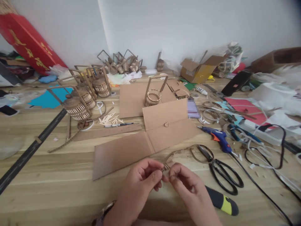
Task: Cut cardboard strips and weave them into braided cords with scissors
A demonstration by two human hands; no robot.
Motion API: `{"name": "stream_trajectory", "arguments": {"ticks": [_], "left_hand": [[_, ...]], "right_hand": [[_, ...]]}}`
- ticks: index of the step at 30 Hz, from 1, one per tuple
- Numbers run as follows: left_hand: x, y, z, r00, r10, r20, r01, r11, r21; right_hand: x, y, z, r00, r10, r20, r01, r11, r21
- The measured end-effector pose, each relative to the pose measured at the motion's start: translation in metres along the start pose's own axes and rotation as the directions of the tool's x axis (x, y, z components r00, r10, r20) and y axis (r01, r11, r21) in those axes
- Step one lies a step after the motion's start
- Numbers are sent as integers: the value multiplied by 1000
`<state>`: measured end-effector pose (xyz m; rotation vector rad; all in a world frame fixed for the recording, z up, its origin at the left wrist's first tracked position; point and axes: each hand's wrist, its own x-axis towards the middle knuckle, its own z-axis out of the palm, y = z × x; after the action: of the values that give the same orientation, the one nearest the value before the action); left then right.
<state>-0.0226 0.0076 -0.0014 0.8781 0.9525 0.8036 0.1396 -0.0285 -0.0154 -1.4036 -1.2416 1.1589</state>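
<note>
Low in the head view, my left hand and my right hand meet with fingertips pinched close together. Between them is one end of a thin brown braided strip; the fingers partly hide that end. The rest of the strip curves away to the right, towards black-handled scissors lying on the table. Just beyond my hands lies a folded piece of cardboard. Next to my right forearm is a black and yellow tool handle, its other end covered by the arm.
A blue glue gun with a black cable lies at right. A small handled basket stands behind the cardboard. Lidded woven baskets stand at left, near small wooden sticks and a pen. An open carton sits at the back.
</note>
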Motion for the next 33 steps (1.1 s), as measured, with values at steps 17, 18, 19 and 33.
{"name": "stream_trajectory", "arguments": {"ticks": [17,18,19,33], "left_hand": [[10,-6,27,981,192,29,-179,835,521],[10,-4,28,982,188,22,-171,832,527],[10,-2,28,983,185,17,-166,831,531],[10,2,27,985,164,60,-174,871,460]], "right_hand": [[8,7,-33,979,-108,-174,118,992,44],[8,7,-35,974,-124,-188,127,992,1],[9,6,-37,971,-149,-185,142,988,-52],[19,-7,-40,877,-477,61,456,784,-421]]}}
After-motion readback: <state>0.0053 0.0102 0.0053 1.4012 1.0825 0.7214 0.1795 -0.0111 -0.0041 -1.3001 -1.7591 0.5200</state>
